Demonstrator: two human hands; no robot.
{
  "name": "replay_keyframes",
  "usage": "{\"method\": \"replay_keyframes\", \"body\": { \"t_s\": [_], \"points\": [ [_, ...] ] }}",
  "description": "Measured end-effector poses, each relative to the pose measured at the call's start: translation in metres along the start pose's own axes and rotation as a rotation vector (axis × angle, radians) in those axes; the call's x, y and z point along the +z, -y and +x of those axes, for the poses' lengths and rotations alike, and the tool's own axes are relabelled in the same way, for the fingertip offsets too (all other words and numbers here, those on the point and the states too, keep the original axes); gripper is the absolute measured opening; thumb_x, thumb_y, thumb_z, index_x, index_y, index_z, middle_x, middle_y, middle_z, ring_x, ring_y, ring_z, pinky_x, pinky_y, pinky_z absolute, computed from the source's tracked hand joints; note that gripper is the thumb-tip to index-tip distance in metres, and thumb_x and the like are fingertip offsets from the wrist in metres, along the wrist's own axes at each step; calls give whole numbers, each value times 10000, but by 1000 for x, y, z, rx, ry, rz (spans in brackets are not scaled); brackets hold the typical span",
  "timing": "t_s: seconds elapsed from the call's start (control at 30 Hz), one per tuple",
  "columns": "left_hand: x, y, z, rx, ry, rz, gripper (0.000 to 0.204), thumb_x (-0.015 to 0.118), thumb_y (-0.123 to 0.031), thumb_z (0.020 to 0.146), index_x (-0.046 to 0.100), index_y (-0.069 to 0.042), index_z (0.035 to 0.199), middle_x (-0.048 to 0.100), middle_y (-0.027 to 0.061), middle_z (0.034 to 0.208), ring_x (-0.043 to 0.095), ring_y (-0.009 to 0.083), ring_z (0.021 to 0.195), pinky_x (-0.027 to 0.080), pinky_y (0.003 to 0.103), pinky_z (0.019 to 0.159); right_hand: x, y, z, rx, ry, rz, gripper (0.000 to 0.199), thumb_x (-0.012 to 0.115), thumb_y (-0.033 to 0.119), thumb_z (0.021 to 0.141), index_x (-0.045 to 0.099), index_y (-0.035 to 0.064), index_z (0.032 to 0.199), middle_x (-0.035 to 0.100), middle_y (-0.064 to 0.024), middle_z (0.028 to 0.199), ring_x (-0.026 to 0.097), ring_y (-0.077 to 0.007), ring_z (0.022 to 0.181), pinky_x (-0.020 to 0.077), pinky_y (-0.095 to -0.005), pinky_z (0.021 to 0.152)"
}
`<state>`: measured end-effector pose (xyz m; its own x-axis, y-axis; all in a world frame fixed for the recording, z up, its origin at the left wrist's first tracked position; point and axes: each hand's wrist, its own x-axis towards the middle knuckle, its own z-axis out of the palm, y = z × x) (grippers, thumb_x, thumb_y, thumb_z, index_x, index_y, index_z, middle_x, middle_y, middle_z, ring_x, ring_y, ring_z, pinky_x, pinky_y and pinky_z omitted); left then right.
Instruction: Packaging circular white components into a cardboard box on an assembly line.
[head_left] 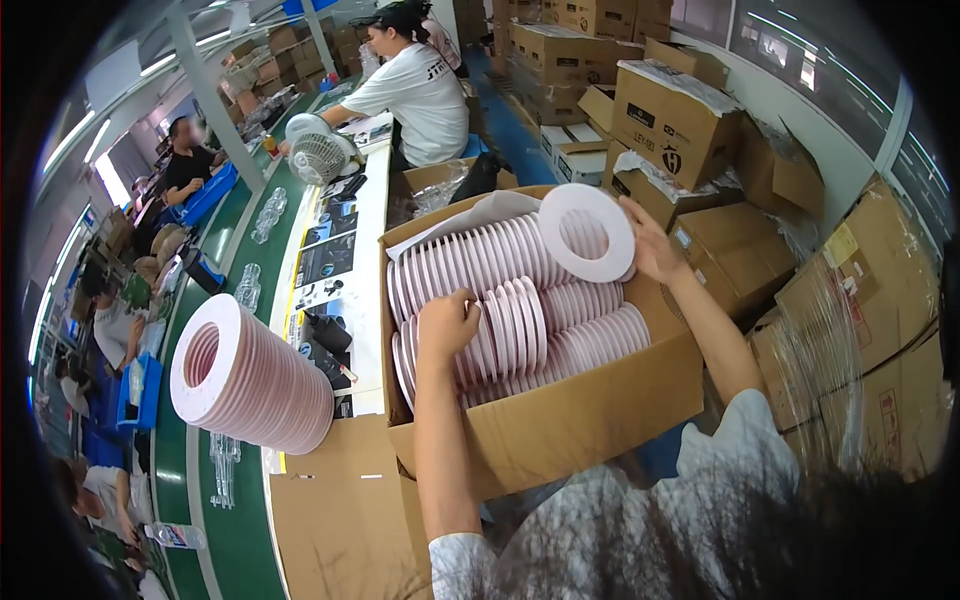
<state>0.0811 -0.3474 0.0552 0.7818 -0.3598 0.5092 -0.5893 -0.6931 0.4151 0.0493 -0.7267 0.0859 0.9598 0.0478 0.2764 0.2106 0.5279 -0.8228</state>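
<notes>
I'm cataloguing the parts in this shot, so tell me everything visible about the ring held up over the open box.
The raised ring is a flat, white-pink annulus with a wide round hole, looking like thin foam or rubber gasket material. It stands nearly upright, facing the camera, above the far right corner of the open cardboard box. The right hand grips its right edge; rows of like rings sit on edge below it.

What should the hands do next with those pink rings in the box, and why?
Probably lift out the bunch of rings the left hand grips in the box. The right hand already steadies the row's end ring, and a stack lies on the table.
</notes>
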Motion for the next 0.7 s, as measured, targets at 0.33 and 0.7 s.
{"method": "replay_keyframes", "body": {
  "t_s": [0.33,0.7],
  "points": [
    [1,7,-9,-45,-21,-44,150,607,-185,779,678,-64,834,637,183,659,638,361,649,514,451,655,37,-20,12,66,-121,-174,412,569,77,882,482,-93,1247,662,-193,987,666,-216,892,548,-330,802],
    [3,-6,6,-41,34,-80,139,602,-127,768,690,-50,845,641,160,646,649,328,622,523,406,627,-37,-9,43,-268,-435,-997,281,590,177,929,619,-12,1134,684,-96,877,631,-156,833,493,-292,757]
  ]
}}
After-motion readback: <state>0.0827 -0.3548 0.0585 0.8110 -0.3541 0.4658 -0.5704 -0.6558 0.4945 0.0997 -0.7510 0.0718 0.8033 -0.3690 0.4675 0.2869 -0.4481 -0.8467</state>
